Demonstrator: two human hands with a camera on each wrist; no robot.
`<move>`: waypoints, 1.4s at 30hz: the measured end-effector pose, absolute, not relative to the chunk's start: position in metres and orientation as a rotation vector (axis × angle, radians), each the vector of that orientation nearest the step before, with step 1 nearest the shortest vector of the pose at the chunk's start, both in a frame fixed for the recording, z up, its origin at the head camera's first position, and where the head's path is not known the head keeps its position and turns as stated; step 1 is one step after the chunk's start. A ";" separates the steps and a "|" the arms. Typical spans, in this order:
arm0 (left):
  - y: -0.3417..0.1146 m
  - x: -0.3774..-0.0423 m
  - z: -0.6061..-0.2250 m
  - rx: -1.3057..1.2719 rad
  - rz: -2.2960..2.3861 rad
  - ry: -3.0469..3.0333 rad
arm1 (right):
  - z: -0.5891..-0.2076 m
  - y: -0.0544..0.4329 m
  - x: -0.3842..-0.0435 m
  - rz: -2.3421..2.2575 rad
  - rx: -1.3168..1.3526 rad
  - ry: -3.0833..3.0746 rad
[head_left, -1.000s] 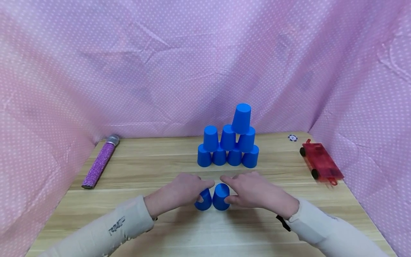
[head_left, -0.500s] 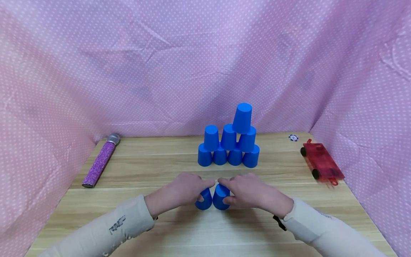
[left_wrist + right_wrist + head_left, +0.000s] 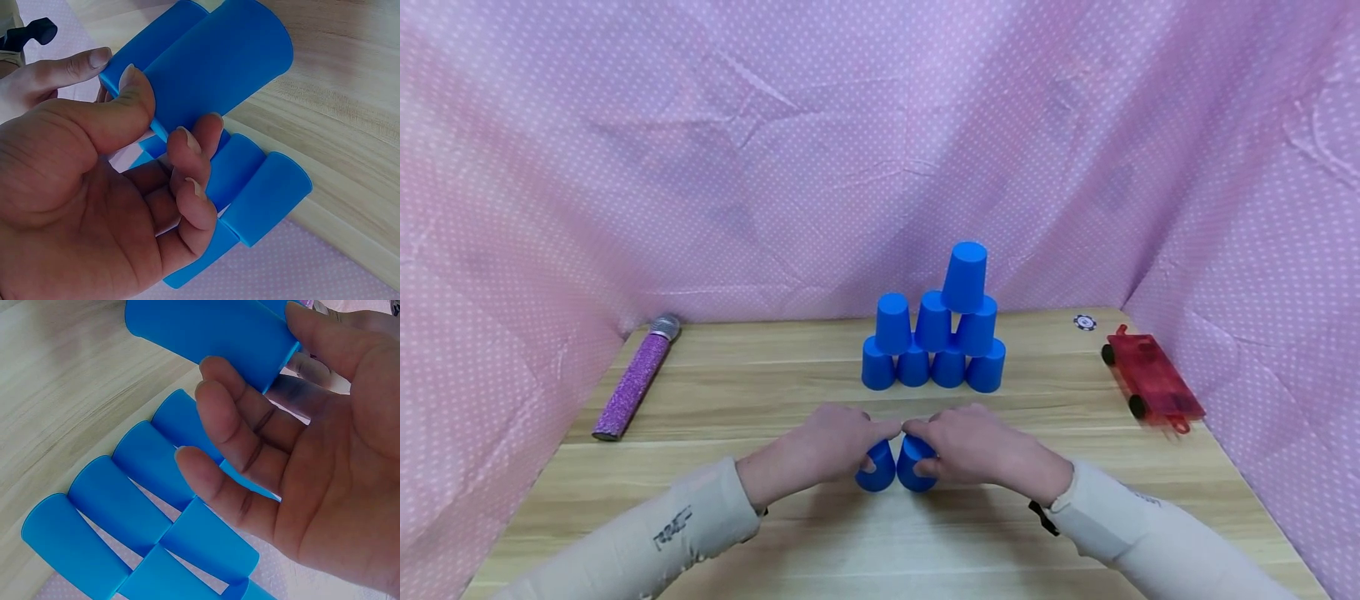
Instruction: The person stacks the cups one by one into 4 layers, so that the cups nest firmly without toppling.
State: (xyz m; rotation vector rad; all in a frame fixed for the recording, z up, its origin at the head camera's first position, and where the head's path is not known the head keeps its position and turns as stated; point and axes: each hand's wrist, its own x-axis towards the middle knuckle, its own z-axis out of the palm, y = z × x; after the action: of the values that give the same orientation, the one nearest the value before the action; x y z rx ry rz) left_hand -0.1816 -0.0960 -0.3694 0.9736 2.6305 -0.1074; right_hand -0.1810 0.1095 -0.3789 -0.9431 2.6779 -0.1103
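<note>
Two upside-down blue cups stand side by side near the front of the table. My left hand [image 3: 831, 442] holds the left cup [image 3: 883, 473], its thumb and fingers round the narrow upper end, also visible in the left wrist view. My right hand [image 3: 988, 448] grips the right cup [image 3: 909, 457] the same way, index finger near its top edge and thumb on the near side. The index fingertips of both hands nearly meet above the cups. Behind them rises a pyramid of upside-down blue cups: several in the bottom row, three in the middle [image 3: 892, 323], one on top [image 3: 966, 277].
On the left lies a glittery purple microphone [image 3: 638, 379]. A translucent red toy cart [image 3: 1152, 377] with black wheels sits at the right edge, a poker chip [image 3: 1084, 322] behind it. Pink dotted cloth [image 3: 775, 167] encloses the wooden table [image 3: 737, 367].
My right hand has shifted slightly left, its index finger moving across the top of the right cup toward the left hand. My left hand and the cups show no clear movement.
</note>
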 end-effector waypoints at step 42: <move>-0.102 -0.218 -0.248 0.946 0.078 2.823 | -0.375 0.102 -0.180 -0.063 -0.819 2.639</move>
State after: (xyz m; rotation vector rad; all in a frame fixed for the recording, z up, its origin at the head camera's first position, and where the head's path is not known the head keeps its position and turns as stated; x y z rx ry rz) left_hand -0.2176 -0.1020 -0.2475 0.9456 2.8233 0.0776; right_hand -0.1795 0.1022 -0.3750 -0.8187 2.6388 -0.0631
